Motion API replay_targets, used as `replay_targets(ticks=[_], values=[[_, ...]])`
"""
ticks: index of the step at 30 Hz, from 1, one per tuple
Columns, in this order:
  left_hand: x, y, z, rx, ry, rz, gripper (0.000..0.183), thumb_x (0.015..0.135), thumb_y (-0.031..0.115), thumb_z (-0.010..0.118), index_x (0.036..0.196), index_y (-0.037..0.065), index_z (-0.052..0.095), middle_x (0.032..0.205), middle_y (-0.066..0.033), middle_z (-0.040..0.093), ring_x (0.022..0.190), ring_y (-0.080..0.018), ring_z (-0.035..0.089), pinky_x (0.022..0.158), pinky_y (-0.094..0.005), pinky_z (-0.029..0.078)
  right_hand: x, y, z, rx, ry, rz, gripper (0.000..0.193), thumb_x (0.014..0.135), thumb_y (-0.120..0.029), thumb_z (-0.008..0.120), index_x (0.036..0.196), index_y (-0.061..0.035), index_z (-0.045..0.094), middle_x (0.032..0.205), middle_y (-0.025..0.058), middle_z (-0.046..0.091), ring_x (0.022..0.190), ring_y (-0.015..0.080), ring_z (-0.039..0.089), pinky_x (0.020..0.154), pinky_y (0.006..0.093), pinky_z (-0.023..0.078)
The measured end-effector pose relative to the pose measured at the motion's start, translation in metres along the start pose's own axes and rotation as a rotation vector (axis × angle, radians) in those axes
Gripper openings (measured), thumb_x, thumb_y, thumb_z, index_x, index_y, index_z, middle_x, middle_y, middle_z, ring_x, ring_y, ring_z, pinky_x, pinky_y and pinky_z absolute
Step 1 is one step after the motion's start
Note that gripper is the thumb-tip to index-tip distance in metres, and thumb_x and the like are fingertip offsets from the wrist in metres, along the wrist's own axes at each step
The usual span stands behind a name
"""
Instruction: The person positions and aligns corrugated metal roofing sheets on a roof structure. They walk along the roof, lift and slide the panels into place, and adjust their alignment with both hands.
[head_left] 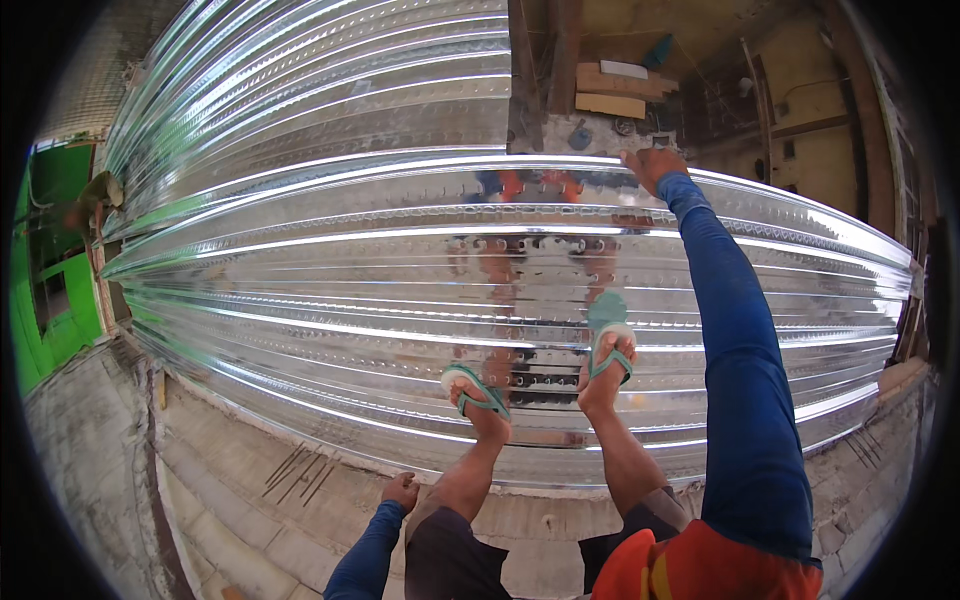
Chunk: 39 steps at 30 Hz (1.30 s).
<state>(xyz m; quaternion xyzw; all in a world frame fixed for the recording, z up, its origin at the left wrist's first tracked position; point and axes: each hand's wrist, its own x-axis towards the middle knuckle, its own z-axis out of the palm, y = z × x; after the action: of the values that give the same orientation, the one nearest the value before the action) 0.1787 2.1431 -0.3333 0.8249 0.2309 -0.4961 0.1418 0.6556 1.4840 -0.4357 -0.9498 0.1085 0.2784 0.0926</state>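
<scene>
Ridged, shiny metal roofing sheets (340, 265) spread across the view, and my feet in green flip-flops stand on them. My right hand (655, 168), at the end of a blue sleeve, is closed over the far edge of the nearer sheet, next to the opening. Its fingertips are partly hidden behind that edge. My left hand (402, 491) hangs low beside my left knee, over the concrete ledge; its fingers are curled, with nothing visible in them. Another stretch of metal sheet (400, 105) lies beyond at the upper left, its right end bordering the opening.
An opening (700, 110) at the upper right looks down into a room with wooden boards (612, 104) and beams. Thin metal rods (300, 474) stick out of the concrete ledge (230, 500) along the near side. A green wall (65, 310) stands at the far left.
</scene>
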Motion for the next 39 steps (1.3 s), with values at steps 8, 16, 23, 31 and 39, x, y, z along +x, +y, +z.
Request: replay_targets(ticks=[8,16,23,31,39], values=[[-0.016,0.008,0.036,-0.162,-0.122,0.072,0.035,0.081,0.030,0.056,0.105,0.005,0.058,0.094,-0.0135,0.064,0.084,-0.0252,0.062,0.071,-0.0349,0.049,0.011,-0.006,0.012,0.015,-0.029,-0.017,0.056,0.089,-0.050,0.031,0.100,-0.0059,0.064,0.100,0.0189,0.062,0.099,0.0319,0.057,0.087,0.0417,0.043],[-0.039,0.047,0.001,-0.203,-0.157,0.124,0.033,0.082,0.028,0.056,0.104,0.004,0.058,0.092,-0.0122,0.064,0.081,-0.0230,0.062,0.067,-0.0331,0.050,-0.072,0.025,-0.004,0.383,0.310,0.111,0.042,0.085,-0.038,0.049,0.115,-0.0088,0.054,0.116,0.0160,0.055,0.109,0.0339,0.050,0.095,0.0405,0.040],[-0.103,0.040,-0.139,-0.273,-0.104,0.111,0.031,0.082,0.026,0.056,0.103,0.004,0.058,0.089,-0.0112,0.063,0.079,-0.0212,0.062,0.063,-0.0315,0.050,-0.406,0.062,0.021,0.706,0.308,0.334,0.040,0.087,-0.035,0.048,0.119,-0.0113,0.047,0.111,0.0197,0.055,0.105,0.0358,0.051,0.090,0.0420,0.042],[-0.106,0.138,-0.254,-0.514,-0.089,0.426,0.019,0.082,0.010,0.053,0.095,-0.001,0.057,0.078,-0.0095,0.058,0.068,-0.0166,0.058,0.054,-0.0264,0.050,-0.845,0.126,0.027,0.678,0.238,1.090,0.040,0.082,-0.026,0.057,0.116,-0.0049,0.050,0.110,0.0230,0.054,0.103,0.0368,0.051,0.089,0.0410,0.042],[-0.172,0.422,-0.175,-0.287,0.068,0.728,0.023,0.084,0.014,0.049,0.099,-0.002,0.055,0.082,-0.0108,0.058,0.067,-0.0166,0.056,0.058,-0.0258,0.048,-1.078,0.312,0.007,0.399,0.421,1.552,0.039,0.081,-0.018,0.056,0.116,-0.0066,0.047,0.108,0.0207,0.050,0.105,0.0360,0.046,0.088,0.0425,0.042]])
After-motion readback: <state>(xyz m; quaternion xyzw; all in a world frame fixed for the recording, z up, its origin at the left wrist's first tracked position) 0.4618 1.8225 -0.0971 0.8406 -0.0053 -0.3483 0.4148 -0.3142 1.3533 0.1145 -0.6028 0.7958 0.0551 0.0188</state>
